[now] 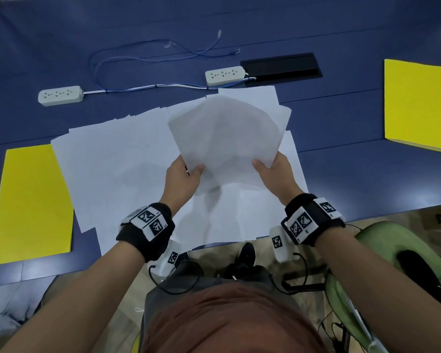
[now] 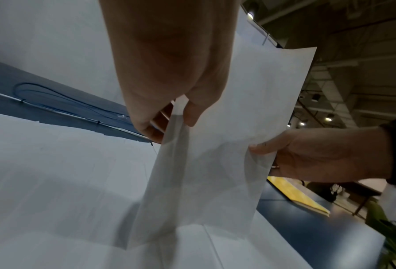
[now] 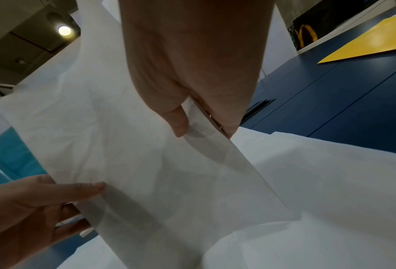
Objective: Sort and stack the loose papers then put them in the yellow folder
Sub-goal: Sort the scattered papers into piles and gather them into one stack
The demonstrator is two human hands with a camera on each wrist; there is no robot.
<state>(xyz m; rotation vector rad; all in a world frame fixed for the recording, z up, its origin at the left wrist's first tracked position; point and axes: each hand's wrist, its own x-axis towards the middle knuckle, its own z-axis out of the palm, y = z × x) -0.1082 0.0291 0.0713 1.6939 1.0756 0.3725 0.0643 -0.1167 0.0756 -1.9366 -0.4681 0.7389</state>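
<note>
I hold a small sheaf of white papers lifted above the table. My left hand pinches its near left edge, thumb on top. My right hand pinches the near right edge the same way. In the left wrist view the left hand grips the held papers, with the right hand across from it. In the right wrist view the right hand clamps the held papers. Several loose white sheets lie spread beneath. One yellow folder lies at the left, another yellow folder at the right.
Two white power strips with blue and white cables lie behind the papers, next to a black cable hatch. The blue table's near edge runs by my wrists. A green chair stands at the right.
</note>
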